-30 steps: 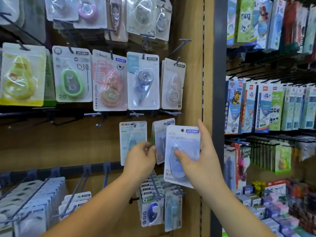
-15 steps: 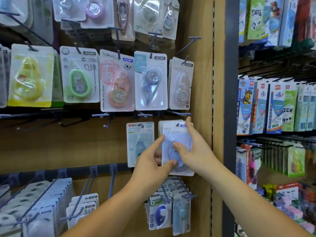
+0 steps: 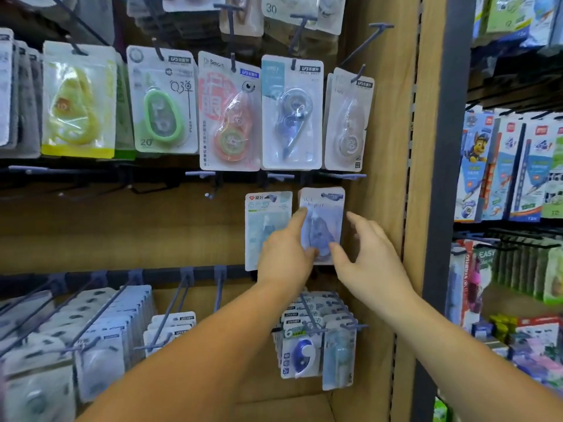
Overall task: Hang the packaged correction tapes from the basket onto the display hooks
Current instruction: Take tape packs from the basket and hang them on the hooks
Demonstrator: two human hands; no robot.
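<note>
Letting go, right hand leaves packet hanging.

Wooden back panel carrying dark hook rails | upper row hanging yellow pack, green pack, pink pack side by side | middle row: teal pack just beside blue correction tape pack | lower hooks stacked deep with white packs

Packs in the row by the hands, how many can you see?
2. A teal pack hangs on the left, a blue pack beside it on the right. Others may hide behind.
</note>
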